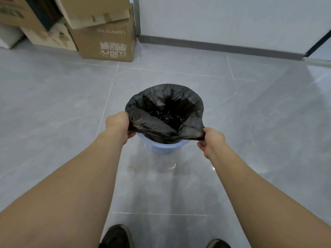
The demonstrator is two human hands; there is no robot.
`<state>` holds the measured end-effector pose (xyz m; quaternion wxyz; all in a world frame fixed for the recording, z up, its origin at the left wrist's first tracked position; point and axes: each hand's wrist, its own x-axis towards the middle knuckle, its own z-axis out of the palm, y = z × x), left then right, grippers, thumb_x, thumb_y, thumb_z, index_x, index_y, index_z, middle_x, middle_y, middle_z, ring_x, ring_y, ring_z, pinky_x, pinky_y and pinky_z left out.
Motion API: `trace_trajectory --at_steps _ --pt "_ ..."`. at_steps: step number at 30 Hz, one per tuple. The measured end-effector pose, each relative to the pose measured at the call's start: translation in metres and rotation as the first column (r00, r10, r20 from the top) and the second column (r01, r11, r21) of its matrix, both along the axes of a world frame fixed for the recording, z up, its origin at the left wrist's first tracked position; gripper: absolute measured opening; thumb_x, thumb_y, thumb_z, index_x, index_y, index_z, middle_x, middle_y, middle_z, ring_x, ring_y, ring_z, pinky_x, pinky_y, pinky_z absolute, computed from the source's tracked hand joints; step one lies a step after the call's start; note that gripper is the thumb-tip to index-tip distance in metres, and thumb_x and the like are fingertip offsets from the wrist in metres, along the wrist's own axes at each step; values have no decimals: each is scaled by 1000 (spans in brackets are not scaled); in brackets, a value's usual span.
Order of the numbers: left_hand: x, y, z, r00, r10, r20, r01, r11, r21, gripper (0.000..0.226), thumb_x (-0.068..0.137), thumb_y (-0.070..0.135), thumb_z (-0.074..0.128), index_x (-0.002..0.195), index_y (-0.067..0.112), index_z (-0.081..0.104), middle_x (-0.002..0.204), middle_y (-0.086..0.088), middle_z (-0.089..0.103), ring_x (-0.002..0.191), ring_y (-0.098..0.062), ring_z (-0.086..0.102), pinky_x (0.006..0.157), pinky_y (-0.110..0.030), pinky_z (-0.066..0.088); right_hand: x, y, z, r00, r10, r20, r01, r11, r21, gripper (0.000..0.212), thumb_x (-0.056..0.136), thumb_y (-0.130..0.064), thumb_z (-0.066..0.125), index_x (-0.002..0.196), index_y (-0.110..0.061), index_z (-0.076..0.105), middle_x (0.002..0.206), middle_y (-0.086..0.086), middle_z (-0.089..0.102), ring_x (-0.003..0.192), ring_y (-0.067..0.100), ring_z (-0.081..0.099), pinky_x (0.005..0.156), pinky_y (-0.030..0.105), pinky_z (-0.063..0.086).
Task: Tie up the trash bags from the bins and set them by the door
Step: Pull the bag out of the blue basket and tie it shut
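Left hand (119, 124) and right hand (211, 140) each pinch the near rim of the black bag (164, 111), lifted partly from the blue bin (164, 146) on the floor (53, 104).

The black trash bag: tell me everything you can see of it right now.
The trash bag is thin, glossy black plastic, wrinkled, and sits as a liner in a pale blue slotted bin on the tiled floor. Its mouth is open and untied; the far rim stands up, the near rim is pulled toward the camera. The left hand and the right hand each pinch the near edge. Small dark bits lie at the bottom.
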<state>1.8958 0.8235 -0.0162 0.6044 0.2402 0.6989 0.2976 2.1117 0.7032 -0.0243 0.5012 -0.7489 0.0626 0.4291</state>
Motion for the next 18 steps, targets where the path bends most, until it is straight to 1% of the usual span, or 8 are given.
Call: trace_trajectory --at_steps 2,4,5,7,9,13,16,18 --pt "6 18 11 998 -48 -42 52 994 93 15 84 11 47 92 12 59 82 -9 63 60 -25 59 57 -31 51 8 13 11 998 -10 64 8 999 34 12 89 -7 51 79 -11 57 69 5 55 54 17 46 53 27 43" --pt "14 39 15 990 -98 -97 115 976 187 10 87 16 48 77 17 53 92 -7 59 68 -24 56 68 -32 49 18 27 19 995 -35 91 29 998 59 14 89 -7 49 77 -11 54 68 4 53 53 16 45 53 27 41" --pt "20 48 16 987 -116 -114 139 965 222 16 88 18 49 72 20 48 93 -5 56 73 -24 53 69 -32 47 22 35 21 995 -53 84 47 996 72 14 90 -7 49 77 -11 54 69 4 55 55 16 48 54 26 42" --pt "34 62 13 992 -103 -77 121 951 283 21 88 17 48 68 18 42 77 -3 47 73 -24 42 57 -27 38 32 50 23 994 -95 47 89 989 114 11 88 -8 48 81 -12 55 73 3 60 59 17 54 60 26 49" --pt "50 71 5 995 -89 44 69 940 334 19 86 11 46 69 13 38 67 -4 34 64 -22 31 46 -23 26 40 64 22 990 -139 -27 141 973 184 11 86 -8 46 79 -11 54 74 3 61 63 20 57 76 30 58" --pt "69 84 3 948 -126 292 8 927 375 8 87 13 48 80 10 49 67 -3 43 54 -16 42 48 -21 37 57 91 21 978 -165 -124 200 910 364 13 81 -11 40 69 -13 44 73 6 51 66 24 53 95 43 51" --pt "76 100 10 806 -89 585 -85 961 263 16 91 20 44 84 8 52 69 -6 51 55 -19 50 52 -23 47 63 104 29 971 -114 -208 204 850 485 31 85 -15 35 98 -3 61 106 17 64 100 32 64 101 47 45" --pt "84 102 14 679 -74 731 -99 976 192 26 92 23 39 80 6 55 71 -11 57 60 -25 55 62 -32 51 64 112 37 965 -95 -244 218 805 551 49 87 -18 33 122 4 59 124 22 62 117 37 59 105 49 42"
